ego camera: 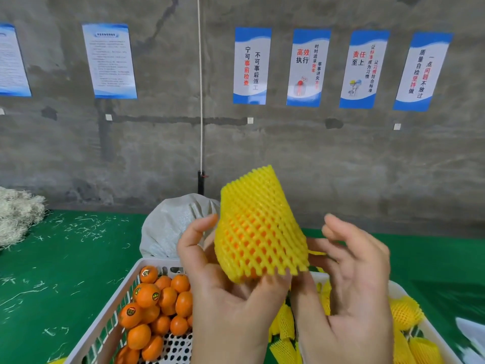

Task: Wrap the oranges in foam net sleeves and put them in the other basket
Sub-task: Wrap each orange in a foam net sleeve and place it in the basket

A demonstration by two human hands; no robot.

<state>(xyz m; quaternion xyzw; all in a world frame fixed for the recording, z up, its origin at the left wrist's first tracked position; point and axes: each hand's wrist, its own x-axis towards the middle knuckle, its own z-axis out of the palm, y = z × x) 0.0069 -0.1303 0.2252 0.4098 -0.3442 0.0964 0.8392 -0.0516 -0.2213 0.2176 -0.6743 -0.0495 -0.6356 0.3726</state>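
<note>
We hold one orange in its yellow foam net sleeve with our left hand — our right hand is loose and open beside it. Some wrapped oranges already sit in the right basket — many bare oranges still wait in the left basket.

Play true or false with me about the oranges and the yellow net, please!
1. The left hand holds an orange inside a yellow foam net sleeve. True.
2. The bare oranges lie in a white basket on the left. True.
3. The table is red. False: it is green.
4. The right hand grips a knife. False: its fingers are loose beside the sleeve, holding nothing.
5. Wrapped oranges lie on the right. True.
</note>
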